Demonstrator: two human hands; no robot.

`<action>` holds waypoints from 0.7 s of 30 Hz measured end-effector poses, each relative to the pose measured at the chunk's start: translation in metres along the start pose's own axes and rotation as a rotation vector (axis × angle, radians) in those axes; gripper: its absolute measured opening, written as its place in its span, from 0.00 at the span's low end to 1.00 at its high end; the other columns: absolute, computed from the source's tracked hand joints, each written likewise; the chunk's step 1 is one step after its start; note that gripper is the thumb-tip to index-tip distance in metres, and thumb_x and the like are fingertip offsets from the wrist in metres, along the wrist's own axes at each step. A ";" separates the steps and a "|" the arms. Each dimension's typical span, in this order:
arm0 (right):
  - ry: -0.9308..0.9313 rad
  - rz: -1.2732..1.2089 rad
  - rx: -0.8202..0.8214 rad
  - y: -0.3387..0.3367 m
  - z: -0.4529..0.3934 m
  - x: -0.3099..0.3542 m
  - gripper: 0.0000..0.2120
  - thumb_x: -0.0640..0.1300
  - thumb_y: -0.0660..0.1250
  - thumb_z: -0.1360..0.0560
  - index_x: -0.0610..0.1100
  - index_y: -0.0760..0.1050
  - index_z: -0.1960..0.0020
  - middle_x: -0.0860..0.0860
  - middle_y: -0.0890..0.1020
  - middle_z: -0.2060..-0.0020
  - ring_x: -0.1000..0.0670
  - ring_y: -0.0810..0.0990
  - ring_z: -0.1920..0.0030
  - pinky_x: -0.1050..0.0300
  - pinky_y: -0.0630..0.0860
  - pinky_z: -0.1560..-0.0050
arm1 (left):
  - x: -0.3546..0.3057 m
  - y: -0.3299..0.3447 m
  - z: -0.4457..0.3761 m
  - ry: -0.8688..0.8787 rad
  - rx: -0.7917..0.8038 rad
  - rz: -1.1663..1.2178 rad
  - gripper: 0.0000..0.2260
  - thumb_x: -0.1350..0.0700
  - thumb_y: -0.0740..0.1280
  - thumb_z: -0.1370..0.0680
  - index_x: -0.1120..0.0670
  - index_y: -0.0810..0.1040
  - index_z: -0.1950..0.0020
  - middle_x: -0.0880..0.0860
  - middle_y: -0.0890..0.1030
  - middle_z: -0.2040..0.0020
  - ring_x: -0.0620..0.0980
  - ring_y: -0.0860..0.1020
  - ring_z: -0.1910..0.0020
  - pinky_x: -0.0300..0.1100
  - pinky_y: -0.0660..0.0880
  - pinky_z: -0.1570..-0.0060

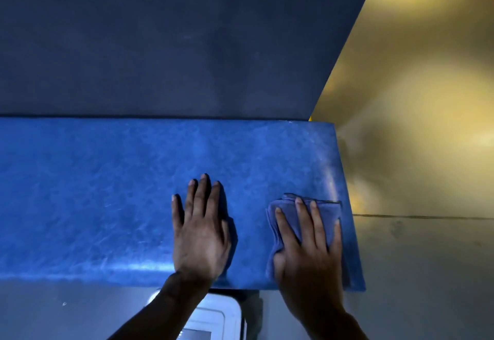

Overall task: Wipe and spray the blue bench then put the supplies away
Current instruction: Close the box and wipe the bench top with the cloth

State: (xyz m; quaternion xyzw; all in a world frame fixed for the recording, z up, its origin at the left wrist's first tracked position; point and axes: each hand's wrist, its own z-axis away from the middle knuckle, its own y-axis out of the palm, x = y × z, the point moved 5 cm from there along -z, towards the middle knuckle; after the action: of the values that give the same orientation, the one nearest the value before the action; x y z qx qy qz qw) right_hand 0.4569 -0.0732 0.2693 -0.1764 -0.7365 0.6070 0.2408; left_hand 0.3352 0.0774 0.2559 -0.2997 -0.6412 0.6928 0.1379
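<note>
Now | blue bench (107, 192) against dark wall (160, 45) | left hand (200, 235) flat, fingers straight | right hand (307, 246) presses cloth (287, 206)

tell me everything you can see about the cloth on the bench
The cloth is a soft, purplish-blue fabric, microfibre by the look of it, folded into a thick pad with layered edges showing at its top and left side. It lies flat on the blue bench near the bench's right end, close to the front edge. The right hand presses it down with straight, spread fingers and covers much of it. The left hand rests on the bench beside it and does not touch it.
</note>
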 end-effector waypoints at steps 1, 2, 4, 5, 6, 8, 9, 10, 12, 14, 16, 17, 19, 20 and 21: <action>-0.030 0.003 0.001 0.001 -0.011 -0.001 0.33 0.47 0.64 0.32 0.50 0.74 0.26 0.41 0.70 0.24 0.39 0.64 0.22 0.26 0.60 0.28 | 0.000 0.000 0.000 -0.006 -0.004 -0.006 0.31 0.49 0.55 0.24 0.55 0.64 0.21 0.55 0.59 0.18 0.55 0.54 0.18 0.63 0.52 0.22; -0.044 0.014 0.031 0.003 -0.026 -0.002 0.33 0.49 0.62 0.32 0.51 0.73 0.26 0.42 0.70 0.24 0.40 0.64 0.21 0.26 0.59 0.27 | 0.000 0.001 0.000 -0.007 -0.008 -0.008 0.30 0.49 0.55 0.24 0.55 0.64 0.21 0.55 0.60 0.18 0.55 0.55 0.18 0.63 0.52 0.22; -0.023 0.036 0.127 0.009 -0.060 -0.005 0.34 0.52 0.58 0.31 0.54 0.70 0.24 0.44 0.68 0.22 0.41 0.62 0.20 0.29 0.57 0.25 | -0.001 0.000 0.000 -0.003 -0.025 -0.009 0.30 0.50 0.56 0.24 0.55 0.66 0.22 0.55 0.61 0.19 0.55 0.56 0.18 0.63 0.53 0.22; -0.013 0.037 0.159 0.011 -0.078 -0.006 0.33 0.53 0.57 0.30 0.56 0.69 0.24 0.44 0.68 0.22 0.41 0.61 0.20 0.29 0.57 0.25 | -0.001 0.000 -0.001 -0.003 -0.037 -0.011 0.30 0.50 0.56 0.25 0.55 0.66 0.22 0.55 0.62 0.19 0.55 0.57 0.18 0.62 0.53 0.22; -0.008 0.039 0.184 0.013 -0.095 -0.007 0.33 0.54 0.56 0.29 0.57 0.68 0.24 0.45 0.67 0.22 0.41 0.61 0.20 0.30 0.57 0.25 | 0.000 0.000 -0.001 -0.005 -0.047 -0.012 0.30 0.51 0.56 0.25 0.55 0.67 0.23 0.55 0.63 0.19 0.55 0.58 0.18 0.62 0.54 0.22; 0.004 0.069 0.230 0.018 -0.128 -0.008 0.31 0.55 0.53 0.27 0.58 0.64 0.23 0.45 0.65 0.22 0.41 0.59 0.20 0.30 0.57 0.27 | 0.000 -0.001 -0.003 -0.013 -0.061 -0.005 0.30 0.52 0.57 0.26 0.55 0.68 0.23 0.54 0.64 0.20 0.54 0.58 0.19 0.62 0.55 0.22; 0.019 0.088 0.260 0.021 -0.144 -0.010 0.31 0.56 0.52 0.26 0.59 0.62 0.22 0.45 0.63 0.21 0.41 0.57 0.20 0.30 0.56 0.27 | 0.000 -0.001 -0.003 -0.016 -0.060 -0.003 0.30 0.52 0.57 0.26 0.55 0.68 0.23 0.54 0.64 0.20 0.54 0.58 0.19 0.62 0.55 0.22; 0.044 0.103 0.283 0.024 -0.159 -0.011 0.31 0.56 0.51 0.25 0.59 0.59 0.21 0.45 0.61 0.21 0.41 0.56 0.21 0.30 0.56 0.27 | 0.000 -0.001 -0.003 -0.019 -0.057 -0.001 0.30 0.52 0.57 0.26 0.55 0.69 0.23 0.54 0.64 0.20 0.53 0.58 0.19 0.62 0.56 0.22; 0.116 0.105 0.284 0.028 -0.186 -0.016 0.30 0.57 0.52 0.24 0.58 0.60 0.22 0.45 0.61 0.23 0.41 0.56 0.22 0.31 0.58 0.28 | -0.001 -0.001 -0.003 -0.023 -0.046 0.002 0.30 0.52 0.57 0.26 0.54 0.68 0.23 0.54 0.64 0.19 0.53 0.58 0.18 0.62 0.55 0.22; 0.175 0.087 0.260 0.030 -0.202 -0.021 0.28 0.57 0.53 0.25 0.56 0.66 0.25 0.45 0.64 0.26 0.41 0.59 0.24 0.32 0.61 0.30 | -0.001 -0.001 -0.002 -0.021 -0.038 -0.004 0.30 0.52 0.57 0.26 0.54 0.68 0.23 0.53 0.63 0.19 0.53 0.57 0.18 0.62 0.55 0.22; 0.201 0.060 0.240 0.032 -0.206 -0.027 0.27 0.57 0.53 0.25 0.55 0.68 0.27 0.44 0.65 0.27 0.41 0.61 0.25 0.33 0.62 0.31 | 0.001 -0.001 -0.002 -0.016 -0.031 -0.004 0.30 0.52 0.57 0.26 0.54 0.67 0.22 0.53 0.63 0.19 0.52 0.56 0.18 0.62 0.55 0.22; 0.208 0.046 0.230 0.033 -0.204 -0.030 0.27 0.57 0.52 0.25 0.55 0.68 0.28 0.44 0.66 0.27 0.40 0.61 0.25 0.34 0.63 0.31 | 0.001 -0.001 -0.002 -0.015 -0.026 0.001 0.30 0.52 0.57 0.26 0.54 0.67 0.22 0.53 0.62 0.19 0.52 0.56 0.18 0.61 0.55 0.22; 0.231 0.002 0.208 0.031 -0.199 -0.038 0.27 0.57 0.52 0.25 0.54 0.66 0.27 0.43 0.66 0.27 0.39 0.61 0.25 0.34 0.64 0.31 | 0.001 -0.002 -0.002 -0.022 -0.026 0.010 0.30 0.52 0.57 0.26 0.53 0.66 0.22 0.53 0.62 0.19 0.52 0.56 0.18 0.61 0.54 0.22; 0.247 -0.024 0.196 0.029 -0.196 -0.042 0.27 0.57 0.52 0.25 0.54 0.66 0.27 0.43 0.66 0.27 0.39 0.61 0.26 0.35 0.65 0.31 | 0.000 -0.002 -0.001 -0.024 -0.026 0.010 0.30 0.52 0.56 0.26 0.53 0.66 0.22 0.53 0.62 0.19 0.52 0.56 0.18 0.61 0.54 0.22; 0.262 -0.044 0.182 0.028 -0.192 -0.046 0.28 0.57 0.53 0.25 0.53 0.66 0.26 0.42 0.66 0.27 0.38 0.61 0.26 0.35 0.66 0.31 | 0.000 -0.002 -0.001 -0.021 -0.024 0.009 0.30 0.51 0.56 0.25 0.53 0.66 0.22 0.53 0.62 0.19 0.52 0.56 0.18 0.61 0.54 0.22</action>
State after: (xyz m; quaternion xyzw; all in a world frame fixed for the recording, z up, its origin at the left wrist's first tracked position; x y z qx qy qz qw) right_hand 0.6028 0.0626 0.2641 -0.2152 -0.6444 0.6377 0.3629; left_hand 0.3355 0.0785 0.2579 -0.2971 -0.6495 0.6888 0.1246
